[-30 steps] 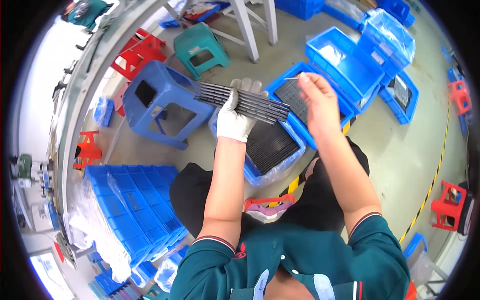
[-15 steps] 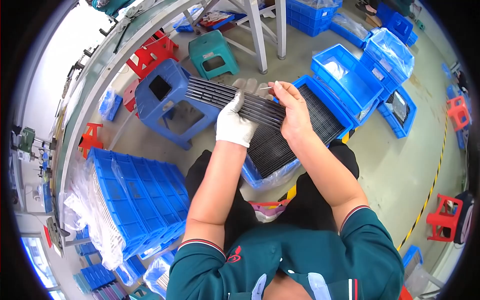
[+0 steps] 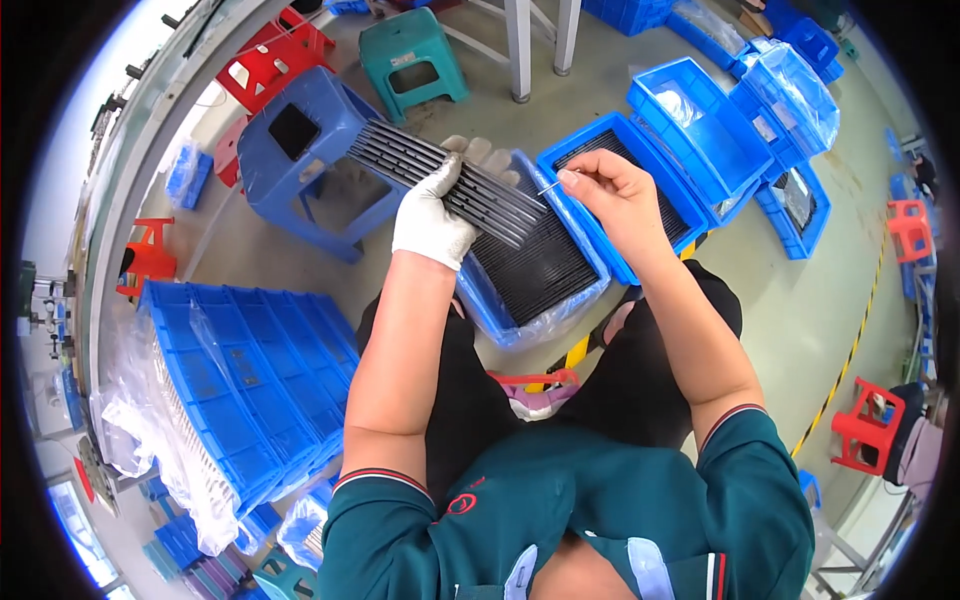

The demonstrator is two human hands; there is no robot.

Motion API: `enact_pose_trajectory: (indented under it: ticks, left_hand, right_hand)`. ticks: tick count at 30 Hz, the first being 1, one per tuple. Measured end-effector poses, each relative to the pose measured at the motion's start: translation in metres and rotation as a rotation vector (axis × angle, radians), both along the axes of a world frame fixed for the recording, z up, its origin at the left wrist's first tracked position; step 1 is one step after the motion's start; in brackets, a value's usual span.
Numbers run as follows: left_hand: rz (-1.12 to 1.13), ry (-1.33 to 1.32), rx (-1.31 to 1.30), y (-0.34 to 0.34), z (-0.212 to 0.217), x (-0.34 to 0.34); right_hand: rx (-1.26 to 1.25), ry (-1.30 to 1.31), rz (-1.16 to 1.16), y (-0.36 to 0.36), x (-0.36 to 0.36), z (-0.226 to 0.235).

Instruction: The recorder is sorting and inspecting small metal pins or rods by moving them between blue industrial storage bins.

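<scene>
My left hand (image 3: 432, 222), in a white glove, is wrapped round a flat bundle of slim black rods (image 3: 500, 205) with slots or gaps along them. The bundle slants from the blue stool down toward the right. My bare right hand (image 3: 625, 205) pinches a thin, light-coloured pin (image 3: 547, 189) between thumb and fingertips, just off the rods' right end. Below the bundle, a plastic-lined blue bin (image 3: 598, 285) holds many similar black rods (image 3: 530, 278). A second blue bin (image 3: 620, 268) beside it, partly behind my right hand, also contains dark rods.
A blue stool (image 3: 335, 110) stands at the far left, with a green stool (image 3: 412, 55) behind it. Stacked blue crates (image 3: 250, 370) rise by my left arm. More blue bins (image 3: 700, 130) are at the far right. A striped floor line (image 3: 850, 370) runs along the right.
My right hand has drawn away from the rods to the right with the pin. The bundle has shifted slightly left, and two separate blue bins now show below.
</scene>
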State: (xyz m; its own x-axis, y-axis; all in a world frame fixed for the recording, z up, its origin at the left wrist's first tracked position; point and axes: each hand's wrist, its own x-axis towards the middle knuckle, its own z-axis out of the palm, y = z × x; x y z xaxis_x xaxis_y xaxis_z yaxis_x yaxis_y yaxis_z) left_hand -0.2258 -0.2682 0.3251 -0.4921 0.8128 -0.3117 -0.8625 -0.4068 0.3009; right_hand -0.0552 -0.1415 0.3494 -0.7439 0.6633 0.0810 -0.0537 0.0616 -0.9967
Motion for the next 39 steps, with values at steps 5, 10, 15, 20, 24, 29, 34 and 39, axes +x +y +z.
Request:
enact_pose_trajectory:
  ticks: [5, 10, 15, 20, 24, 29, 34, 39]
  left_hand:
    - [-0.009, 0.011, -0.011, -0.001, -0.008, -0.008]
    - [-0.018, -0.016, 0.041, -0.004, -0.018, -0.014]
    - [0.004, 0.009, -0.002, -0.007, -0.015, -0.016]
    - [0.059, 0.016, -0.125, -0.006, -0.006, -0.009]
    - [0.054, 0.022, -0.112, -0.005, -0.013, -0.011]
    - [0.074, 0.042, -0.164, -0.001, -0.011, -0.009]
    - [0.133, 0.095, -0.355, 0.002, -0.003, 0.002]
    - [0.166, 0.103, -0.391, 0.003, 0.0, 0.007]
  right_hand:
    - [0.12, -0.034, 0.001, -0.002, -0.006, -0.004]
    - [0.127, -0.101, 0.019, -0.004, -0.008, -0.006]
    - [0.153, -0.046, 0.013, -0.007, -0.013, -0.008]
    - [0.278, -0.022, 0.029, -0.011, -0.016, -0.007]
    - [0.469, -0.049, 0.043, -0.014, -0.016, -0.005]
    - [0.849, -0.043, 0.036, -0.012, -0.018, -0.005]
    - [1.461, 0.019, 0.012, -0.026, -0.022, -0.002]
    - [1.475, -0.065, 0.002, -0.03, -0.025, -0.005]
